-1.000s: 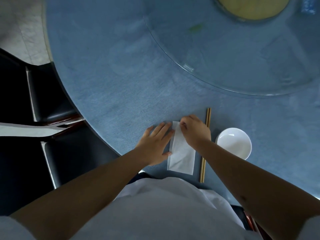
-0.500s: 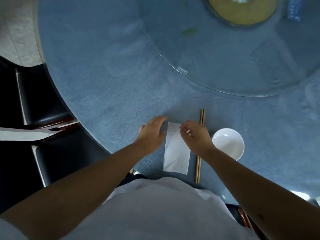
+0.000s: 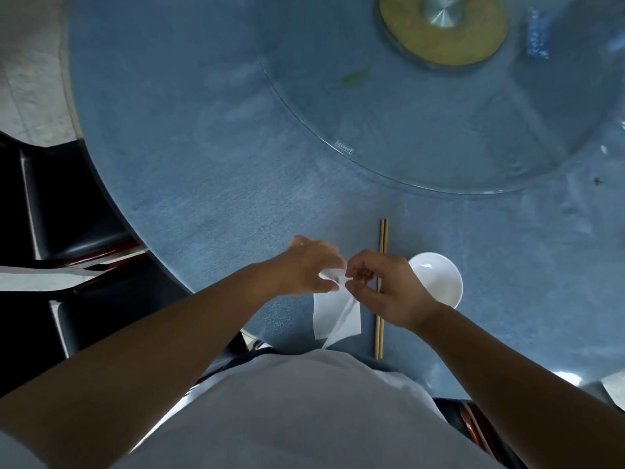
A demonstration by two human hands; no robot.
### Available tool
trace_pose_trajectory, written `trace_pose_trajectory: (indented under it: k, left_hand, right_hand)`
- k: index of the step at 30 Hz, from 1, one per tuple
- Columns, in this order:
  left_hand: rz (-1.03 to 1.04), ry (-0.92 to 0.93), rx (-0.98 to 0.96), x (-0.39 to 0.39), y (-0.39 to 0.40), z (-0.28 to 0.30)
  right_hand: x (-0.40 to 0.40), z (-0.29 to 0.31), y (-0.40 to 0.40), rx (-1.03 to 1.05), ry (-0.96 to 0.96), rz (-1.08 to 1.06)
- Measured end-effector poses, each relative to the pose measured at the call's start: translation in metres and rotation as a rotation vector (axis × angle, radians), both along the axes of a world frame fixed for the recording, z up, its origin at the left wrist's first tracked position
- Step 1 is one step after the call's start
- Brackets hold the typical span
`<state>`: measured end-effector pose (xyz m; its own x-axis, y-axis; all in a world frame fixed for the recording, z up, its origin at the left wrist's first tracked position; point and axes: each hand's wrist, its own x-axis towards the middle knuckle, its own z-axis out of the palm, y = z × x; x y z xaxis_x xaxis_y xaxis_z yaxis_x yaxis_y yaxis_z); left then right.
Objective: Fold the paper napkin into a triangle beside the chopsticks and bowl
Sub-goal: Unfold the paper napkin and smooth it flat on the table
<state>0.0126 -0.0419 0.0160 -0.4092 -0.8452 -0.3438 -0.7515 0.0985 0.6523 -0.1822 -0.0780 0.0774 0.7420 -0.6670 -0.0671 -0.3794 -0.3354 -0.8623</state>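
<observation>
Both hands are pinching the napkin (image 3: 333,314)'s far end; left hand (image 3: 306,267) and right hand (image 3: 384,286) are closing fingertips on it, lifting; its long axis is running back toward the table (image 3: 203,164)'s near edge, chopsticks (image 3: 381,289) and bowl (image 3: 439,279) just rightward.

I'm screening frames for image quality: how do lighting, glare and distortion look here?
Head view: dim, bluish light; the white napkin and bowl stand out brightest. Faint reflections streak the glass turntable. Wide-angle lens bends the table edge and stretches the forearms. Both hands slightly soft.
</observation>
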Motion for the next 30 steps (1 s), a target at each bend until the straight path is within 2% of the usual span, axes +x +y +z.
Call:
trace_pose_trajectory:
  k: [4,7,18,23,26,30]
  left_hand:
    - [0.171,0.046,0.162,0.018,0.021,0.011]
    - [0.261,0.019,0.207,0.028,0.036,0.019]
    - [0.449,0.087,0.105,0.054,0.077,0.048]
    - [0.453,0.082,0.097,0.064,0.092,0.061]
    - [0.438,0.062,0.137,0.073,0.103,0.067]
    - [0.485,0.046,0.172,0.085,0.118,0.076]
  right_hand:
    - [0.004,0.002,0.006,-0.032,0.104,-0.079]
    - [0.009,0.001,0.010,-0.051,0.172,-0.083]
    - [0.035,0.014,0.026,-0.064,0.269,-0.095]
    - [0.044,0.016,0.035,-0.160,0.605,0.091]
    - [0.045,0.012,0.038,-0.200,0.526,0.087]
    - [0.039,0.022,0.038,-0.154,0.459,0.278]
